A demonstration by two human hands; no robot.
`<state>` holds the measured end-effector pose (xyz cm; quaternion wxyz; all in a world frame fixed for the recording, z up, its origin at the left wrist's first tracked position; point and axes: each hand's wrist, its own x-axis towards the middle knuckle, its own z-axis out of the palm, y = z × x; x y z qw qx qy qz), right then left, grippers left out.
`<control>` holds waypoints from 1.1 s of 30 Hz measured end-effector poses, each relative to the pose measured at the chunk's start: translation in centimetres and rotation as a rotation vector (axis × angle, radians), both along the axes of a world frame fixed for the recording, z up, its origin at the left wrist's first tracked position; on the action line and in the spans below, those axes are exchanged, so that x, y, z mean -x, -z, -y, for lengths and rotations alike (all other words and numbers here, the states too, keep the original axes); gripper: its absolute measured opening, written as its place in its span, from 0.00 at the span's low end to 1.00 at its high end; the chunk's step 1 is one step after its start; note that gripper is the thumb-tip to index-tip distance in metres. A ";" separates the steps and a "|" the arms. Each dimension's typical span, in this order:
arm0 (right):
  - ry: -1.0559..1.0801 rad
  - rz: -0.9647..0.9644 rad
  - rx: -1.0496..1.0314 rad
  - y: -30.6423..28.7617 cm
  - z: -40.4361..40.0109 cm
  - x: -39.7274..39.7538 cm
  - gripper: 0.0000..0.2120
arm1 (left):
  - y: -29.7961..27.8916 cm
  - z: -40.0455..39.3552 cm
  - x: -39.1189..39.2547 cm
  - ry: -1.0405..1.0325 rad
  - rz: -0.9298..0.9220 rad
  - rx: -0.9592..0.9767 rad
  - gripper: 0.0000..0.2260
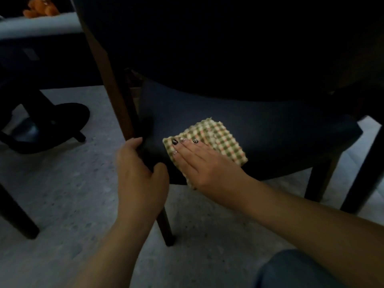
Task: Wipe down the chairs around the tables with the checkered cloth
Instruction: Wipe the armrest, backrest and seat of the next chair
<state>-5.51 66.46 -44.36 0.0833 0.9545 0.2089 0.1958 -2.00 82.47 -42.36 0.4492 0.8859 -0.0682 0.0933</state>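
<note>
Wiping chair seat [270, 129]: right hand [199, 163] fingers flat, pressing checkered cloth [218, 140]; left hand [139, 171] grips seat corner; next likely sweep beyond fingertips.

The dark blue chair seat [259, 129] carries the folded checkered cloth [216, 138] near its front left corner. The chair stands on a grey speckled floor [72, 194], beside other dark furniture legs [18, 217].
</note>
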 end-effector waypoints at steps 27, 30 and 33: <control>1.009 0.388 -1.194 2.9 23.1 8.0 0.21 | 1.2 4.1 1.2 0.358 0.174 -0.679 0.37; 1.080 0.500 -1.524 2.2 21.6 7.4 0.19 | 1.2 4.0 1.2 0.370 0.159 -0.690 0.38; 1.161 0.525 -1.854 2.6 19.3 7.6 0.14 | 1.0 3.7 1.0 0.388 0.139 -0.684 0.38</control>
